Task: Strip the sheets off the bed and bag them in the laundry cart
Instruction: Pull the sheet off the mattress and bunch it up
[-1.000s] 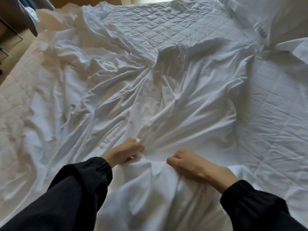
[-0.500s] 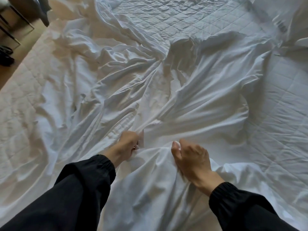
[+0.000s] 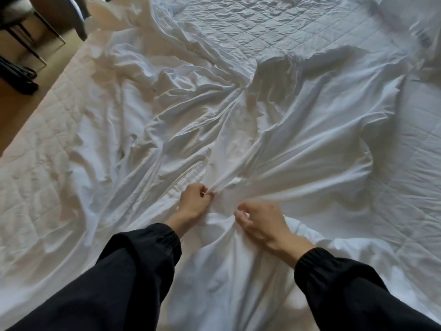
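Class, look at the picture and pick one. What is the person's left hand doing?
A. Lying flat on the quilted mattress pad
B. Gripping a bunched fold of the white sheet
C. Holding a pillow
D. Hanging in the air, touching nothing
B: the left hand has its fingers curled round a gathered fold of the white sheet, and taut creases fan out from that grip.

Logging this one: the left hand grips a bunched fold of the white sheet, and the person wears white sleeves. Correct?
Not quite. The head view shows black sleeves, not white. The left hand does grip a bunched fold of the white sheet.
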